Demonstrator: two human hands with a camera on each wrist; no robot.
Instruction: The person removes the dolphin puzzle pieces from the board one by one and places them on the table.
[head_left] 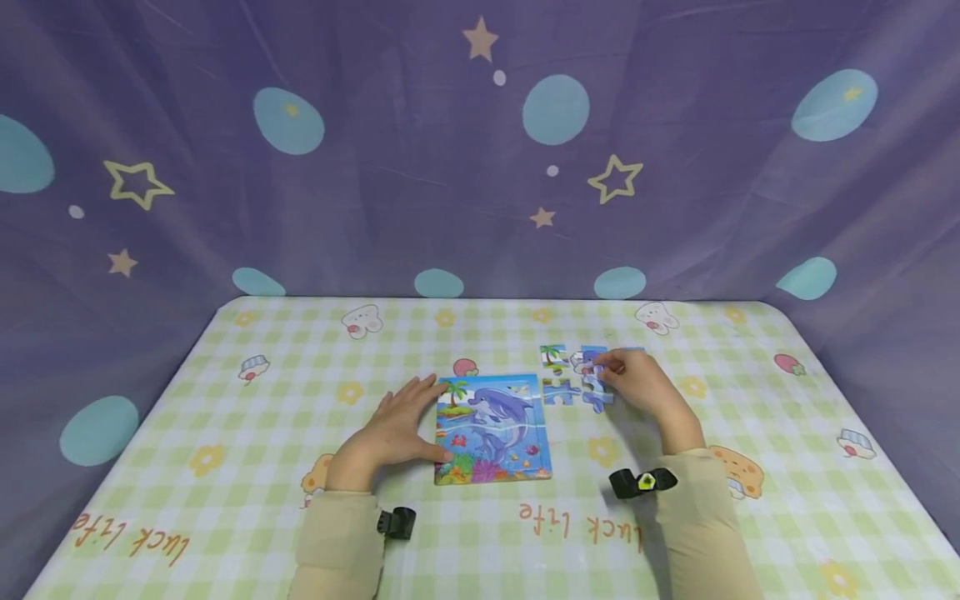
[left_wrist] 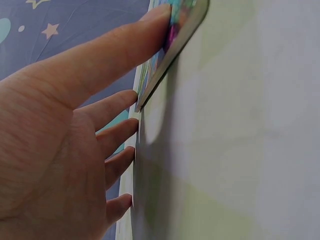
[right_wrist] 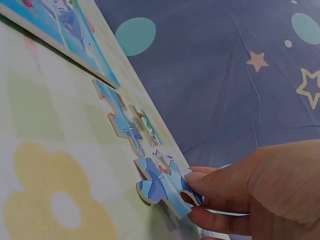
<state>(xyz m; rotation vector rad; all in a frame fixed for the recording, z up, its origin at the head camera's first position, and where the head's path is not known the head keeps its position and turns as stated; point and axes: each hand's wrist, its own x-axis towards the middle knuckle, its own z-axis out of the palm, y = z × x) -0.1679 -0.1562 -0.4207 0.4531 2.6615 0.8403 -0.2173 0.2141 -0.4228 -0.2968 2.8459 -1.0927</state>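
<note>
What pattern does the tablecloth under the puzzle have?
The tablecloth has pale green and white checks, with flowers and cartoon prints; the head view shows it best.

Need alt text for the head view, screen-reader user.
A person's right hand pinches a puzzle piece near other loose pieces, while the left hand touches the left edge of a dolphin picture board. The table has a checked cloth; a purple starry curtain hangs behind.
</note>
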